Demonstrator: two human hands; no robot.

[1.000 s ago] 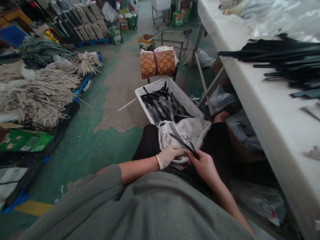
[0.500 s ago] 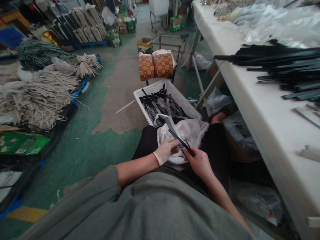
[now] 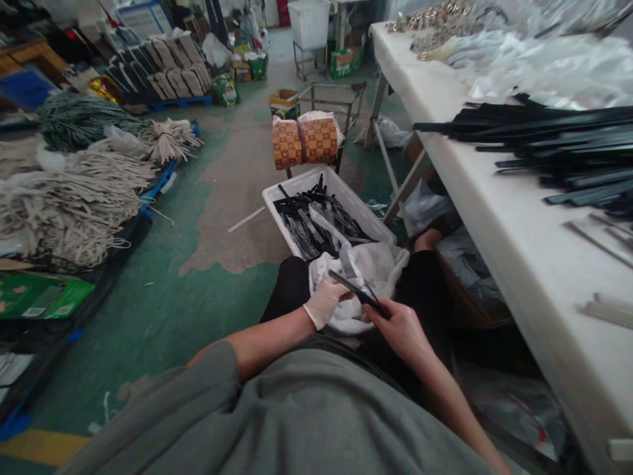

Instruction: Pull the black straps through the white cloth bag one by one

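Note:
My left hand (image 3: 326, 301), in a pale glove, is closed on a black strip (image 3: 346, 280) above my lap. A clear plastic sleeve (image 3: 347, 260) rises from beside its fingers. My right hand (image 3: 401, 327) is bare and wrapped round a dark slender tool (image 3: 374, 305), too blurred to name, that meets the strip's lower end. Beneath both hands a white bag (image 3: 386, 264) lies across my thighs. Just past my knees, a white bin (image 3: 356, 191) holds many black strips, some in clear plastic.
A white-topped table (image 3: 514, 264) runs along the right, with black strips (image 3: 554, 132) and plastic bags on it. Beyond the bin sits a checkered roll (image 3: 306, 142) on a metal frame. Bundles of pale cords (image 3: 74, 204) lie on the left.
The clear sleeve now stretches farther up over the bin. The strip and tool have shifted slightly in my hands, and the camera view has tilted a little.

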